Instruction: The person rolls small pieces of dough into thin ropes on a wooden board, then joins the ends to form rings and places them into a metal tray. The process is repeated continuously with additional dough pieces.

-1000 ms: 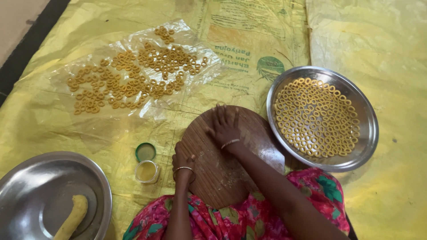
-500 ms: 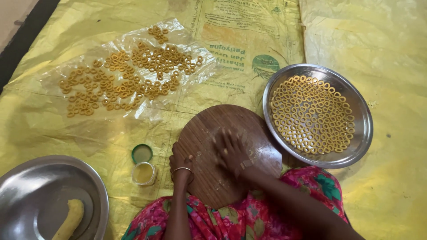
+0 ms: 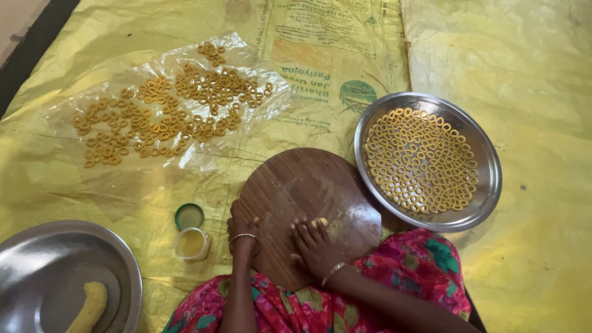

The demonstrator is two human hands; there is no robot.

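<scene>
A round wooden board (image 3: 308,185) lies in front of me on a yellow sheet. My right hand (image 3: 313,243) rests flat on the board's near part, fingers pressed on a small yellow piece of dough (image 3: 319,222). My left hand (image 3: 242,227) grips the board's left edge. A steel plate (image 3: 487,185) to the right holds several yellow dough rings in neat rows.
A clear plastic sheet (image 3: 68,117) at upper left carries several loose dough rings. A steel plate (image 3: 37,271) at lower left holds a roll of dough (image 3: 88,306). A small open jar of yellow liquid (image 3: 191,243) and its green lid (image 3: 189,216) sit left of the board.
My right hand has slid back across the board from its far part toward me. My left hand stays at the board's left edge.
</scene>
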